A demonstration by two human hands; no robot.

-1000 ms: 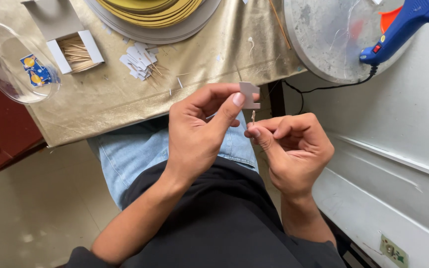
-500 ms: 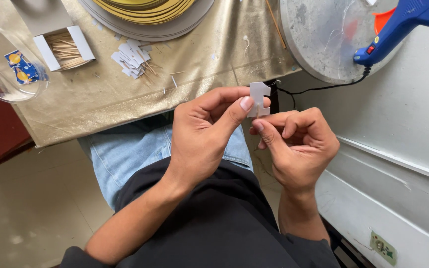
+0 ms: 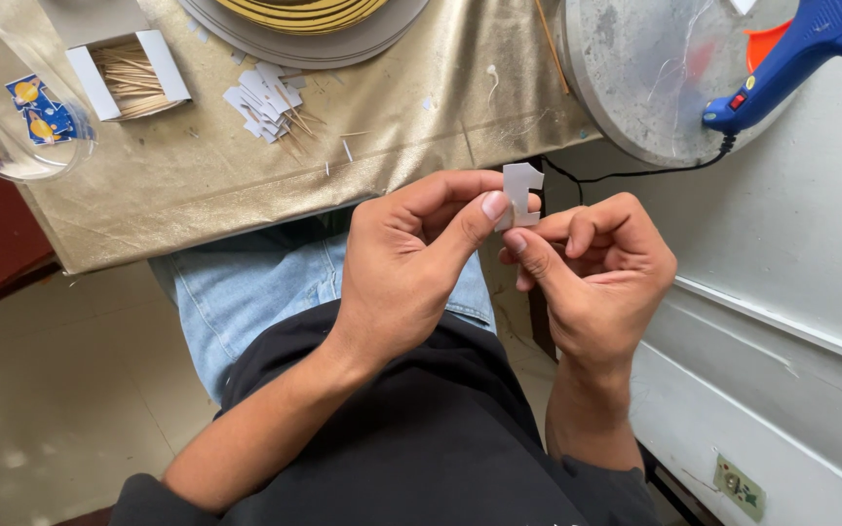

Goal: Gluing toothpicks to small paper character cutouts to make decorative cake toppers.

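Head view, looking down over the lap. I take the gold fabric-covered tabletop [image 3: 421, 107] as my landmark. Just off its near edge, above the blue denim knee [image 3: 265, 282], my left hand [image 3: 406, 263] pinches a small white paper cut-out with a notched, stepped outline [image 3: 519, 193] between thumb and forefinger; the thumb tip presses on the lower left of the piece. My right hand [image 3: 592, 268] meets it from the other side, fingers curled inward and forefinger tip touching the bottom edge of the cut-out. I cannot tell whether the right hand grips the piece itself or something thin beneath it, as the fingers hide that spot. The cut-out stands roughly upright, held in the air between the two hands and clear of the tabletop.

On the tabletop, toward its far left, lies an open white cardboard box of thin wooden sticks [image 3: 127, 73]. Beside the box, nearer the tabletop's middle, is a loose heap of small white paper pieces with a few sticks [image 3: 263, 100]. At the tabletop's left edge sits a clear plastic bowl holding a small blue printed packet [image 3: 21, 112]. At its far edge rests a round grey tray with yellow coiled material [image 3: 304, 24]. Past its right edge stands a round grey stone-like disc [image 3: 650, 73], on which rests a blue hot-glue gun with a black cord [image 3: 801, 58].
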